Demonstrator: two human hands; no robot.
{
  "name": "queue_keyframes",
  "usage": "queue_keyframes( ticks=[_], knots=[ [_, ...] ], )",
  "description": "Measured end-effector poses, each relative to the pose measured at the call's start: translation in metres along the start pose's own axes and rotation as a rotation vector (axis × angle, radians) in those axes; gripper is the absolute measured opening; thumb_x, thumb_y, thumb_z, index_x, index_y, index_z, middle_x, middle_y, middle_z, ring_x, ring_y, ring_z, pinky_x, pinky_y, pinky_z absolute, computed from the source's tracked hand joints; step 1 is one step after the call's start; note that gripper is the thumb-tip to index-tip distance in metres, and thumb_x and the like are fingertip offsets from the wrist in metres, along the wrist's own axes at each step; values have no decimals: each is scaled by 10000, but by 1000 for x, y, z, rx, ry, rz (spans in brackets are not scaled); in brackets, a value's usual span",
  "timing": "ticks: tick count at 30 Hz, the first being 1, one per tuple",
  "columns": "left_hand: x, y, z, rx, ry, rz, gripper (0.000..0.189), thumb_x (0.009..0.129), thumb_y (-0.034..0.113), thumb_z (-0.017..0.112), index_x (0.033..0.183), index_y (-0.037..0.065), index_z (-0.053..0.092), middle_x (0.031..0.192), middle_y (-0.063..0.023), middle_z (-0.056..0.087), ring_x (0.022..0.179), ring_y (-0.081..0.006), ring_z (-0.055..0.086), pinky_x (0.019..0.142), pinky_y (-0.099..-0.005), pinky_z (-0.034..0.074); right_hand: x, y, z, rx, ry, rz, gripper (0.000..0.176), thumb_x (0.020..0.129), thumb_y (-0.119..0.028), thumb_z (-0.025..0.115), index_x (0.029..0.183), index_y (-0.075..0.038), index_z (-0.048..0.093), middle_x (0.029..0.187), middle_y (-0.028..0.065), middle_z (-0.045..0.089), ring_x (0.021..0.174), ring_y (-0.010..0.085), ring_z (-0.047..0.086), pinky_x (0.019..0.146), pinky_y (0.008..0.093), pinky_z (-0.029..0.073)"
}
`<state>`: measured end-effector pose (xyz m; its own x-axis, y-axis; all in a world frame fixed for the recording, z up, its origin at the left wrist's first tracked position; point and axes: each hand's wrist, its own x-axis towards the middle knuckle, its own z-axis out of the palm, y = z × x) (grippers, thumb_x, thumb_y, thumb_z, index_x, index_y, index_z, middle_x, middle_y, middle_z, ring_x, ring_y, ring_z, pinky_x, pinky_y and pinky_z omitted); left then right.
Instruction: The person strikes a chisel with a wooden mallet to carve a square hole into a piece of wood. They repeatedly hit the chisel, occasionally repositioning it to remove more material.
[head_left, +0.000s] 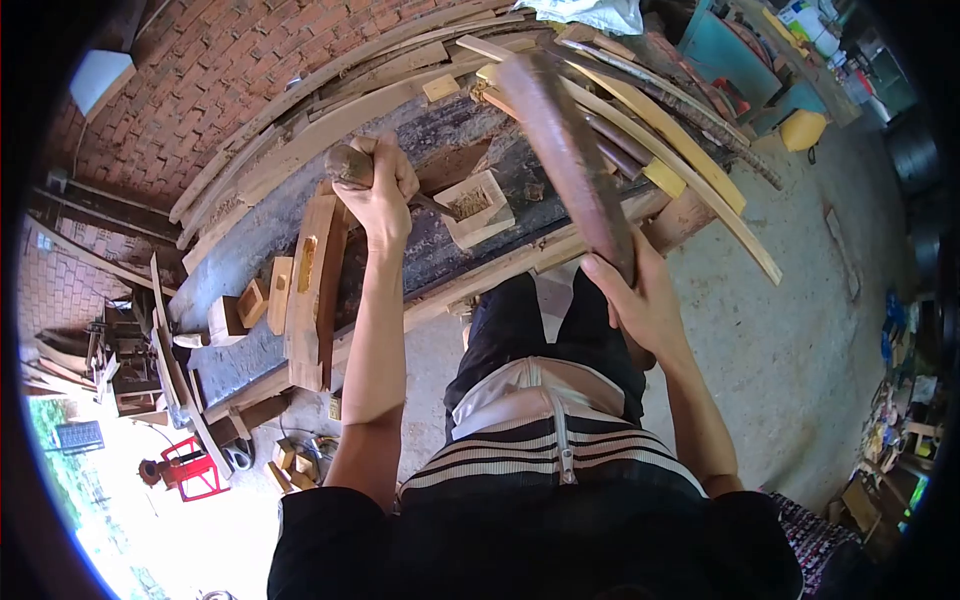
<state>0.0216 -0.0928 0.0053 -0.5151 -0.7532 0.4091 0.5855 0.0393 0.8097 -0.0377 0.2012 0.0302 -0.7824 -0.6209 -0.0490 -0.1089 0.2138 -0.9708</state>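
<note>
My left hand (382, 200) is wrapped around the handle of a chisel (348, 166), its rounded butt facing me. The blade slants down to the right, its end at a pale wooden block (492, 232) with a squared hollow holding wood chips. In my right hand (648, 305) is a long, dark wooden club (565, 150), raised and tilted up to the left, with its thick end over the bench. Left of my left forearm, a larger timber (312, 330) with a cut slot lies across the bench.
Small wood pieces (253, 300) sit on the dark workbench (240, 365) at left. Long strips (620, 85) and boards line the back, below a brick wall (230, 90). A red stool (200, 470) stands on the floor at lower left.
</note>
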Motion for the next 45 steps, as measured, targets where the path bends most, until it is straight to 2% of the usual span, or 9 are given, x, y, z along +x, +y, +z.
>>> queue_keyframes(
  ticks=[9, 12, 13, 17, 21, 24, 26, 28, 45],
  knots=[
    [-24, -1, 12, 12, 59, 61, 157, 919, 27, 642, 802, 33, 536, 673, -46, 572, 552, -91, 538, 472, -252, 432, 47, -101, 36, -210, 47, -831, 479, 858, -410, 741, 1048, -1, 580, 681, 143, 657, 613, 301, 687, 596, 412, 533],
    [-17, -20, -5, 508, 10, 496, 116, 883, 54, 687, 919, -13, 599, 862, -95, 650, 752, -147, 630, 643, -278, 529, 60, -108, 36, -879, -330, -552, 500, 871, -387, 744, 1144, -10, 562, 755, 161, 666, 650, 303, 685, 607, 412, 538],
    [-26, -19, -7, 332, 54, 259, 280, 847, 112, 738, 1034, -46, 600, 1019, -127, 659, 938, -181, 641, 820, -331, 544, 66, -100, 38, -846, -161, -812, 500, 850, -432, 751, 1083, -34, 558, 663, 144, 635, 611, 351, 662, 589, 432, 521],
    [-34, -60, -34, 226, 136, 109, 526, 795, 201, 824, 1161, -50, 541, 1088, -141, 645, 998, -175, 623, 899, -370, 531, 52, -128, 31, -605, -204, -780, 483, 849, -434, 750, 1061, -47, 553, 637, 153, 599, 600, 366, 643, 568, 434, 491],
    [-28, -75, -21, 1042, 326, 396, 530, 804, 215, 845, 1169, -30, 548, 1209, -148, 599, 1128, -179, 561, 961, -381, 497, 54, -106, 42, -780, -322, -669, 477, 870, -443, 709, 1032, -15, 573, 628, 147, 651, 605, 353, 683, 642, 454, 559],
    [-15, -55, -39, 769, -133, 459, 402, 878, 153, 774, 1163, -29, 558, 1108, -126, 629, 1013, -193, 604, 909, -362, 516, 58, -91, 41, -604, -416, -573, 471, 880, -432, 697, 1025, -3, 569, 674, 171, 668, 652, 369, 697, 650, 462, 565],
    [-17, -42, -20, 202, 237, 296, 174, 955, 106, 681, 1033, -9, 576, 871, -85, 639, 730, -158, 610, 665, -303, 528, 59, -71, 42, -527, -326, -617, 477, 883, -426, 696, 1044, 7, 575, 723, 189, 680, 667, 356, 702, 656, 456, 563],
    [-25, 2, 18, 147, 419, 141, 343, 990, 159, 653, 741, 79, 430, 603, 1, 466, 467, -55, 399, 404, -242, 300, 60, -56, 38, -282, -215, -459, 492, 882, -429, 698, 1082, 8, 597, 777, 183, 693, 695, 315, 706, 681, 435, 550],
    [-8, 1, 22, 138, 307, 214, 374, 1002, 128, 637, 714, 101, 401, 521, 0, 445, 431, -45, 338, 385, -242, 246, 21, 4, 2, -121, -118, 119, 606, 885, -477, 703, 1153, 54, 589, 882, 258, 691, 842, 374, 707, 773, 426, 530]
  ],
)
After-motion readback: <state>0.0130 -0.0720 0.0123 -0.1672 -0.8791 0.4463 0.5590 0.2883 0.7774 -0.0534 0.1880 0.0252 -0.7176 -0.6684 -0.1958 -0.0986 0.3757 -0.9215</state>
